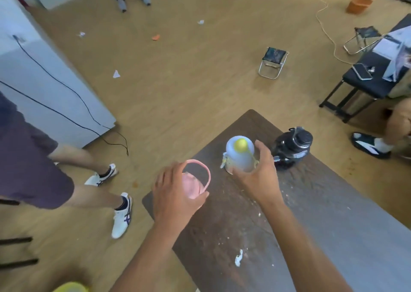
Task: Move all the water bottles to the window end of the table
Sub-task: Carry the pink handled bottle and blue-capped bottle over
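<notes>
A pink bottle (193, 186) with a pink loop handle is gripped in my left hand (175, 193), held over the left edge of the dark brown table (311, 213). My right hand (255, 176) wraps around a pale blue bottle (239, 156) with a yellow-green cap, which stands near the table's far end. A black bottle (291, 147) with a black screw lid stands just right of it, close to the far corner, untouched. Something yellow-green (71, 287) shows at the bottom left edge, too cropped to identify.
A person in dark shorts and white sneakers (121, 216) stands close at the left of the table. Another person's foot (369, 144) is at the right. A folding stool (273, 62), a black bench (367, 80), cables and paper scraps lie on the wooden floor.
</notes>
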